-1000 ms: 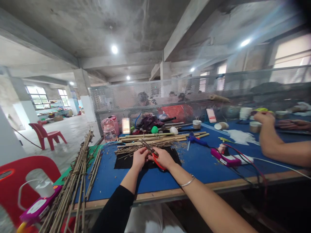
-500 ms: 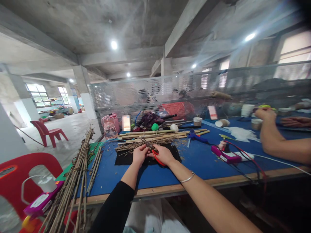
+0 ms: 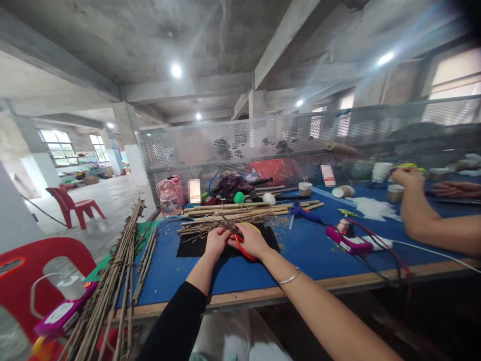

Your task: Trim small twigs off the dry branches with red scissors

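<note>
My right hand (image 3: pixel 252 239) is wrapped round a pair of scissors (image 3: pixel 240 246) with red handles, whose dark blades point away and to the left. Close beside it, the fingers of my left hand (image 3: pixel 217 241) are pinched together near the blades. Whatever they hold is too small and covered to name. Both hands are above a black cloth (image 3: pixel 185 248) on the blue table. A heap of thin dry twigs (image 3: pixel 199 229) lies along the cloth's far edge, just beyond my fingers. Behind the heap, longer pale sticks (image 3: pixel 293 209) lie crosswise.
A bundle of long stalks (image 3: pixel 112 281) overhangs the table's left end, beside a red chair (image 3: pixel 71 250). A blue glue gun (image 3: pixel 306 214) and a purple power strip (image 3: pixel 349 241) with cables lie to the right. A co-worker's arm (image 3: pixel 424 215) reaches in at far right.
The view has shifted slightly. My hands stay together over the cloth with the scissors still gripped; a yellow part now shows beside my right hand.
</note>
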Motion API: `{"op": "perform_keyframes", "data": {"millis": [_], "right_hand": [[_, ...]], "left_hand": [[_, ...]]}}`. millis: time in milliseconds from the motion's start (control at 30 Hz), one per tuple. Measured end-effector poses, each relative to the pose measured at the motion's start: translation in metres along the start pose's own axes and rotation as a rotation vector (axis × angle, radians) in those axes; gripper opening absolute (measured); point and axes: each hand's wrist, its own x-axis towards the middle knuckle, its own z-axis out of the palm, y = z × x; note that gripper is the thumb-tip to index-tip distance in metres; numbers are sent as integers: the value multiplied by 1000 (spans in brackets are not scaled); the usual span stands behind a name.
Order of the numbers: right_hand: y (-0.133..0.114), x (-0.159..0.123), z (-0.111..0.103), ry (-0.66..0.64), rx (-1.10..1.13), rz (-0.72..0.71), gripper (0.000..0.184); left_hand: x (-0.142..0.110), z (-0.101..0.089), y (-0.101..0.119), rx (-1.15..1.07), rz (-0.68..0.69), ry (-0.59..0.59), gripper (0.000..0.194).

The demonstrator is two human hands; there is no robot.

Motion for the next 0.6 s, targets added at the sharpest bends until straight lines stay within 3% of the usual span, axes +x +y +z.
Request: {"op": "perform_keyframes", "data": {"millis": [433,600], "right_hand": [[0,0,1,74,33,-57,56],[-2,1,-3,42,69,-27,56]], "left_hand": [[-1,2,0,-141,-39,-101,33],[-2,2,2,-109,-26,-75,30]]}}
